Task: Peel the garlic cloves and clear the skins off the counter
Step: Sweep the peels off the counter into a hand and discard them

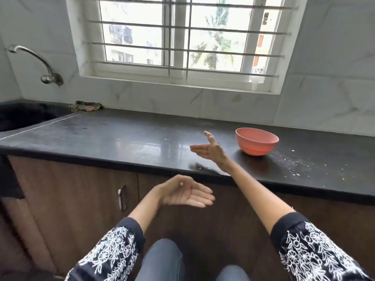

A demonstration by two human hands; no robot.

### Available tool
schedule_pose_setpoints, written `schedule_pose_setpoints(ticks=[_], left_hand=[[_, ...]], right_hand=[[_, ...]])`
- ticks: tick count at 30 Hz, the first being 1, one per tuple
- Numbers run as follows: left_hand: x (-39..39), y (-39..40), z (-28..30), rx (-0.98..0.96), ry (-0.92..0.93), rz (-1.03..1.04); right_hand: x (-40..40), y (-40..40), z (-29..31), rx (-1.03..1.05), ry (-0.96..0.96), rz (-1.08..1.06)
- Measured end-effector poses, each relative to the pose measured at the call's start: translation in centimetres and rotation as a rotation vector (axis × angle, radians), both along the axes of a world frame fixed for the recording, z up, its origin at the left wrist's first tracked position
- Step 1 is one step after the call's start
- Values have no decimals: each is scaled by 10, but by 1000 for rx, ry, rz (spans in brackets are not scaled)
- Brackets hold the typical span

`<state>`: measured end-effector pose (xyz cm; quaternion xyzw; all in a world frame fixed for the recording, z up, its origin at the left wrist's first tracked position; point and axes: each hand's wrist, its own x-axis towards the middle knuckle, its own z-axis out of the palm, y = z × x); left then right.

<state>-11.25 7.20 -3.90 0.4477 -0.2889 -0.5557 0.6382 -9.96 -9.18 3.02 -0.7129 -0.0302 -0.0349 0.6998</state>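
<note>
Grip: neither of my hands holds anything. My right hand [209, 148] is edge-on just above the counter [121, 136], fingers straight and thumb up, like a scraper. My left hand [187, 192] is cupped palm-up below the counter's front edge, fingers relaxed.

Skins: a thin scatter of white flecks [292, 164] lies on the counter to the right of the bowl, and a small dark smudge of debris [199, 166] sits at the front edge under my right wrist. I cannot tell flakes from dust at this size.

Cloves: none visible. The salmon-pink bowl [256, 140] stands just beside my right hand, and its inside is hidden from me.

Step, as I judge it: sweeping leftovers off the edge into the cupped palm.

Risk, missed catch: my left palm looks offset from the debris at the edge, so swept bits could fall to the floor.

Risk, bowl: a wide sweep toward the right-hand flecks could knock the bowl, which looks light and would slide easily.

Risk, residue: fine flakes may cling to the glossy surface and stay behind after a dry pass.

Surroundings: sink [24, 116] and tap [34, 61] far left, crumpled cloth [86, 106] by the wall, window [182, 37] above.
</note>
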Motion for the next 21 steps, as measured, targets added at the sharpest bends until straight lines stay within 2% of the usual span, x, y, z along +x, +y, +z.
schedule_pose_setpoints(ticks=[2, 4, 7, 9, 14, 21], left_hand=[[-14, -11, -24, 135, 75, -7], [-22, -23, -39, 147, 247, 128], [-25, -42, -38, -35, 574, 398], [-25, -47, -29, -159, 686, 505], [-19, -45, -20, -184, 816, 511], [-20, -36, -4, -157, 886, 505]], right_hand=[[3, 4, 1, -28, 11, -2], [2, 11, -5, -64, 26, 21], [-5, 15, -13, -106, 4, 56], [-12, 13, -15, -138, -20, 118], [-29, 9, -14, -122, 3, 233], [-2, 20, -9, -68, 13, 149]])
